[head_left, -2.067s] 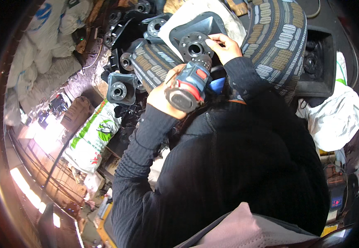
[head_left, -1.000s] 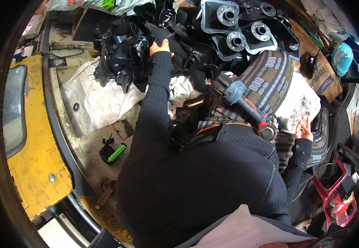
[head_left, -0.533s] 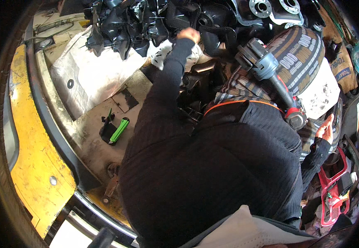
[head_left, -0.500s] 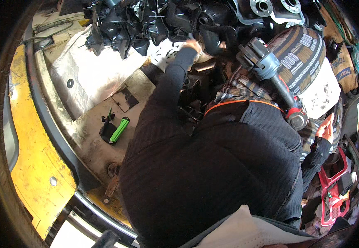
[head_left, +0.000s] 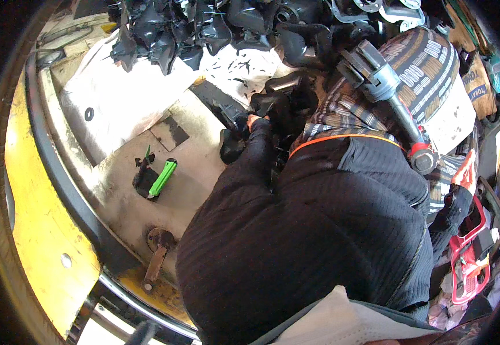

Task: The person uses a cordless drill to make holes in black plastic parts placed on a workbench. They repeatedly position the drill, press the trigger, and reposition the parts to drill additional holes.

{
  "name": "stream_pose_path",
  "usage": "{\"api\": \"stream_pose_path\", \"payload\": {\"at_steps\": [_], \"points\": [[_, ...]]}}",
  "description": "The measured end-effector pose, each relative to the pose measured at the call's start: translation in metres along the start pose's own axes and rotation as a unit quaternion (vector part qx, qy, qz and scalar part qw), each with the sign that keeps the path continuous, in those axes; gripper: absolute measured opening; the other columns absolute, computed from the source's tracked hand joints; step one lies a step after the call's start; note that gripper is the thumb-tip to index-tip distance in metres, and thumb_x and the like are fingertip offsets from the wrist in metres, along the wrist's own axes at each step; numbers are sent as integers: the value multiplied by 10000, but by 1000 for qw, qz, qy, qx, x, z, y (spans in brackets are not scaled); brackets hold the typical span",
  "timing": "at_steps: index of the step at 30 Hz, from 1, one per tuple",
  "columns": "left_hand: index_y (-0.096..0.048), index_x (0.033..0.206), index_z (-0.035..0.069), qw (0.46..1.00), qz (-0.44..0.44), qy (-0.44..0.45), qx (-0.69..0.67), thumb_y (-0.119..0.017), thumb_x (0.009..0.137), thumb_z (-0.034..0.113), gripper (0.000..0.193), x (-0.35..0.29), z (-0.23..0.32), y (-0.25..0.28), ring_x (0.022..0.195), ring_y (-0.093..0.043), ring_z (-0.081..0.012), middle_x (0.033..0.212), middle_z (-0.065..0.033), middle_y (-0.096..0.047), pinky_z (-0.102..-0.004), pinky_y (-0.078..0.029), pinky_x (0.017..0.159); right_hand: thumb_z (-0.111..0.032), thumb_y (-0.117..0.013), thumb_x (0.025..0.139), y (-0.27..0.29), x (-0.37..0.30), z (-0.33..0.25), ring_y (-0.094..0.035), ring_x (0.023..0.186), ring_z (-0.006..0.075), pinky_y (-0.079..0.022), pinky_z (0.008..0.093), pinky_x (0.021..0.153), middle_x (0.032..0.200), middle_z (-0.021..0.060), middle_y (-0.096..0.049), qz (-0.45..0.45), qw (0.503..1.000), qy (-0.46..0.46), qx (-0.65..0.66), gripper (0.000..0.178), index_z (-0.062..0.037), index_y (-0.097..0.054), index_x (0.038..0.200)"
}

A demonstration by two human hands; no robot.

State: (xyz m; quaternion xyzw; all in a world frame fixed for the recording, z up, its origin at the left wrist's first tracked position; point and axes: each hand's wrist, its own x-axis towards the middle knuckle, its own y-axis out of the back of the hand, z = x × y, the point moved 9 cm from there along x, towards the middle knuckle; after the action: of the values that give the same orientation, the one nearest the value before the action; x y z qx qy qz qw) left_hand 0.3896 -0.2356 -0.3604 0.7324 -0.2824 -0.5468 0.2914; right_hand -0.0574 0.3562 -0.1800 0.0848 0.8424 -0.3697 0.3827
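My left hand [head_left: 257,122] reaches down among glossy black moulded parts [head_left: 270,105] in front of me. It touches or nearly touches one of them, and its fingers are mostly hidden. Out at the right, beside my leg, my right hand [head_left: 466,172] has its fingers stretched out, holding nothing. A grey and red cordless power tool [head_left: 397,106] lies across my right thigh, over patterned cloth [head_left: 428,57]. A pale sheet [head_left: 451,123] rests on that cloth, between the tool and my right hand.
More black moulded parts [head_left: 152,31] are heaped along the far side, over white sheeting [head_left: 123,92]. At left lie a bright green-handled tool [head_left: 162,178] and a black ring [head_left: 89,114]. A yellow panel [head_left: 43,213] borders the left. A red plastic frame [head_left: 468,264] stands at right.
My left hand has drawn back toward me from the white sheeting, down to the nearer black parts. My right hand has shifted slightly outward, its fingers still apart.
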Motion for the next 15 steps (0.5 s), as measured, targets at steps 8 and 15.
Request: {"api": "stream_pose_path", "payload": {"at_steps": [8,15], "points": [[-551,1151,39,994,6,-110,21,-686,775,328,493,27,38,-18,1004,-607,-294,1228,-149,-535,-412,-503,843,-31,-515,911,16,-20,-7,-602,878,176,-506,245,667,1055,83,-610,1,999,27,27,370,-49,-494,1281],[-587,1109,13,850,241,-426,-196,-633,831,250,368,-32,148,178,961,-612,-276,1191,-152,-570,-382,-505,819,-62,-551,891,5,-40,-40,-554,737,158,-469,256,611,903,55,-597,-131,987,14,92,378,-57,-506,1266]]}}
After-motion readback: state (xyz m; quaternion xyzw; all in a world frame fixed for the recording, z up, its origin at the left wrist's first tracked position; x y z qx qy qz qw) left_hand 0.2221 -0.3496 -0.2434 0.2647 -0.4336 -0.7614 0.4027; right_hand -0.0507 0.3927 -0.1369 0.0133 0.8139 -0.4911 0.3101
